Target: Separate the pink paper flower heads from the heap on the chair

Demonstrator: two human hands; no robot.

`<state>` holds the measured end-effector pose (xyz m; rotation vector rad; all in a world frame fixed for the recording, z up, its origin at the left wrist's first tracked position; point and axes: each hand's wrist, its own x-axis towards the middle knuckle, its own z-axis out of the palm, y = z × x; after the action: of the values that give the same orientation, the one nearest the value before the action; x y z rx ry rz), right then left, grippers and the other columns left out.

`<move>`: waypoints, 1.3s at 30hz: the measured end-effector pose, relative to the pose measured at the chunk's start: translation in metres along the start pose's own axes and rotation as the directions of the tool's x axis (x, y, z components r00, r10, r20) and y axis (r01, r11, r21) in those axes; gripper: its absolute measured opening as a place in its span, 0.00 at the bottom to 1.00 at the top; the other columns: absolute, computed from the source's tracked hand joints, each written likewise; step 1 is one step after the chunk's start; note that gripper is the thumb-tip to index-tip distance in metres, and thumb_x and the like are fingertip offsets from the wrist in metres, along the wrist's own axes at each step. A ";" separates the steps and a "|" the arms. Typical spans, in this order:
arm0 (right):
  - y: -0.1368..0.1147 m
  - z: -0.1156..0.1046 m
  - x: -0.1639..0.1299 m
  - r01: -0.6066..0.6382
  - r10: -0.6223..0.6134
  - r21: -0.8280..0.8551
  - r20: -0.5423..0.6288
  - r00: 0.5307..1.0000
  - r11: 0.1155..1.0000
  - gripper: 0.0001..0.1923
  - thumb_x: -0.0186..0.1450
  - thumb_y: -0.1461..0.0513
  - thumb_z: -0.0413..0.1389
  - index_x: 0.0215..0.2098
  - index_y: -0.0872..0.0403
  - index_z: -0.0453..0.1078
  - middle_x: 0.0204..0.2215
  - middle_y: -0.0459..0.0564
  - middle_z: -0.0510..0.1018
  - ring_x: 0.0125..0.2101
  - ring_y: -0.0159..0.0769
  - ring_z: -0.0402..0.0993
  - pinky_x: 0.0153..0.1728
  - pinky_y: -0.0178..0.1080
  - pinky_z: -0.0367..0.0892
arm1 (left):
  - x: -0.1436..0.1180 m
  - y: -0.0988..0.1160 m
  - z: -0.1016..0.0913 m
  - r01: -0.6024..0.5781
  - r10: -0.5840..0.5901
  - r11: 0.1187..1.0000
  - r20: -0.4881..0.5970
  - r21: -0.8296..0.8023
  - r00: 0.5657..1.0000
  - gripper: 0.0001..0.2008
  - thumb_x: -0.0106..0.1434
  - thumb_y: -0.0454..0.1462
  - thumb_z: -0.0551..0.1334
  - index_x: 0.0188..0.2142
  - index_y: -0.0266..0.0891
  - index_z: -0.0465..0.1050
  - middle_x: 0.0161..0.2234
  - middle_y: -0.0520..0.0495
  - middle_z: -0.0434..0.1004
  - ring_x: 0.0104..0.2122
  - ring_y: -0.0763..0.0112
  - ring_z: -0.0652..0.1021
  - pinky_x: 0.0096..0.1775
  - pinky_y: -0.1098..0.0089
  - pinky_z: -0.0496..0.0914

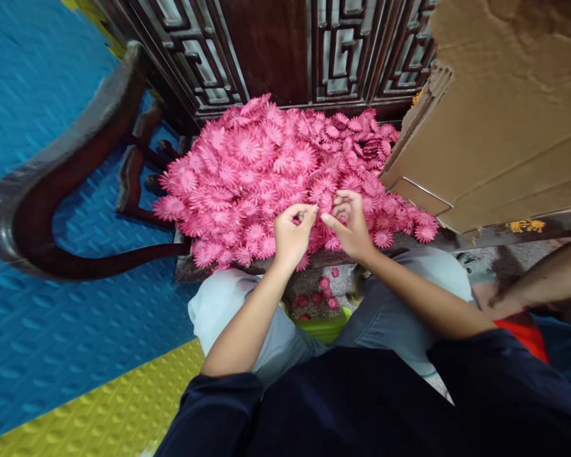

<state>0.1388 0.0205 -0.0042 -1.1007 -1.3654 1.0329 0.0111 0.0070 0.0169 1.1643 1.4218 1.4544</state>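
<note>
Both hands pinched at pink flowers, left hand [291,233] and right hand [348,223] meeting fingertip to fingertip, while the flower heap [276,171] just beyond them looked barely dented, most left.

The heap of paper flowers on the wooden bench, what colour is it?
Pink; the heap of paper flowers shows best in the head view.
</note>
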 end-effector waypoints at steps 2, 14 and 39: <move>-0.003 0.000 -0.004 0.037 -0.041 -0.044 -0.095 0.995 0.998 0.29 0.51 0.52 0.61 0.47 0.47 0.55 0.39 0.47 0.63 0.33 0.30 0.64 0.39 0.38 0.64 | -0.002 0.003 0.000 -0.020 0.020 1.000 0.000 0.023 1.000 0.08 0.54 0.38 0.63 0.23 0.35 0.72 0.20 0.54 0.67 0.23 0.78 0.65 0.28 0.75 0.60; -0.005 -0.005 0.004 -0.321 0.280 0.387 0.158 0.947 0.865 0.14 0.47 0.53 0.64 0.28 0.50 0.70 0.24 0.40 0.71 0.28 0.27 0.68 0.36 0.35 0.67 | 0.007 -0.011 -0.004 0.109 -0.072 0.987 0.282 -0.115 0.957 0.14 0.48 0.46 0.67 0.28 0.37 0.76 0.28 0.49 0.76 0.29 0.74 0.72 0.36 0.72 0.65; -0.005 -0.007 0.005 -0.257 0.255 0.225 0.038 0.966 0.940 0.11 0.49 0.53 0.63 0.25 0.51 0.72 0.21 0.42 0.74 0.25 0.30 0.70 0.35 0.38 0.68 | 0.008 -0.008 -0.005 0.023 -0.028 0.999 0.223 0.026 0.974 0.07 0.54 0.39 0.63 0.24 0.37 0.71 0.19 0.56 0.56 0.22 0.78 0.60 0.27 0.74 0.57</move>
<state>0.1457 0.0246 0.0026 -1.1189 -1.0947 1.3498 0.0034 0.0139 0.0095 1.2763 1.2961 1.2488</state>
